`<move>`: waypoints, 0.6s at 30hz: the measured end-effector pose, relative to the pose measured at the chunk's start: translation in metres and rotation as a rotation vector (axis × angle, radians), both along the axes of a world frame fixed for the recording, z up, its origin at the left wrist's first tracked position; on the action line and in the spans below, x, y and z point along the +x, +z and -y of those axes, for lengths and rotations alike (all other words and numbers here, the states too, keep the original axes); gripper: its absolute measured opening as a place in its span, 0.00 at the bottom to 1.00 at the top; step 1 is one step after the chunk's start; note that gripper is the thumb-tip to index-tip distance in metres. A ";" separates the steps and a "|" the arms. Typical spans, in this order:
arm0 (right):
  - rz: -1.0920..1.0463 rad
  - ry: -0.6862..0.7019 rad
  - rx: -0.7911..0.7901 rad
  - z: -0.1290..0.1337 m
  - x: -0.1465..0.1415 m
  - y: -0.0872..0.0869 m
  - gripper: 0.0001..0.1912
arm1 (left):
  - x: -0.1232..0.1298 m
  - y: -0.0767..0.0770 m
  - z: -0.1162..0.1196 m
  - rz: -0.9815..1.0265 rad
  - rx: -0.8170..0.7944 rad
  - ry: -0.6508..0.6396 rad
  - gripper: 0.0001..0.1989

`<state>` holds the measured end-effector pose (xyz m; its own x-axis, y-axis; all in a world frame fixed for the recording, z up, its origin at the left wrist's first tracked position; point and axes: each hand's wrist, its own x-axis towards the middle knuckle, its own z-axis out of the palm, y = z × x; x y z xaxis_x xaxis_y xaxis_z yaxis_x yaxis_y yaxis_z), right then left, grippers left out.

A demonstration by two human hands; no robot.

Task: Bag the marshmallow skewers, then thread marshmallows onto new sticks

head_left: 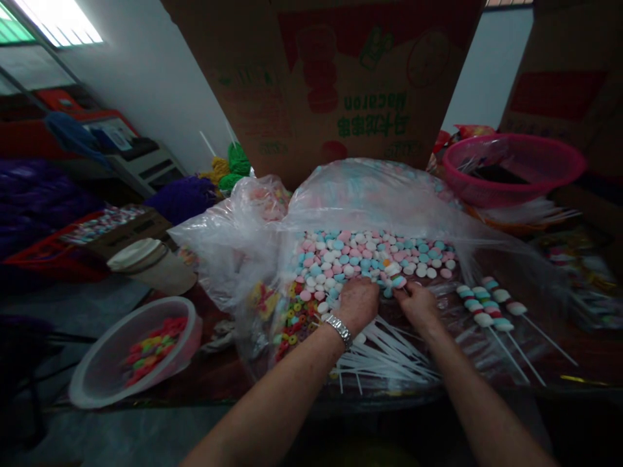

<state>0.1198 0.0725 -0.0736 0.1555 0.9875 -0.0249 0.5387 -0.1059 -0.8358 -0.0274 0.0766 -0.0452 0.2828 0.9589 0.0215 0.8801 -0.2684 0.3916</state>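
Bare forearms (272,402), fingers (406,295) on round pastel candies (341,259)

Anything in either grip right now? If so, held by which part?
Left hand shows nothing held, resting on the pastel candies. Right hand has its fingertips at a teal-and-white candy, possibly pinched at its edge; cannot tell for sure.

A silver link watch (339,331) sits above the left hand (357,305); forearms (277,395) bare.
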 end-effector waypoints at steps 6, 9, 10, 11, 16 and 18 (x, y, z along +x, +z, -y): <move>-0.232 0.003 0.022 0.001 -0.006 0.013 0.07 | -0.008 0.014 0.000 0.223 0.008 0.114 0.07; -0.421 0.018 0.005 0.023 -0.005 0.029 0.16 | -0.014 0.026 0.010 0.573 -0.121 0.177 0.11; -0.480 0.019 0.005 0.030 -0.007 0.034 0.19 | -0.014 0.028 0.015 0.784 -0.226 0.196 0.11; -0.532 0.016 0.009 0.037 -0.010 0.038 0.20 | -0.013 0.031 0.020 1.011 -0.343 0.218 0.12; -0.673 -0.025 0.059 0.054 -0.039 0.044 0.21 | -0.005 0.036 0.048 1.568 -0.570 0.271 0.10; -0.698 -0.037 0.074 0.055 -0.048 0.042 0.19 | -0.005 0.037 0.056 1.578 -0.537 0.204 0.10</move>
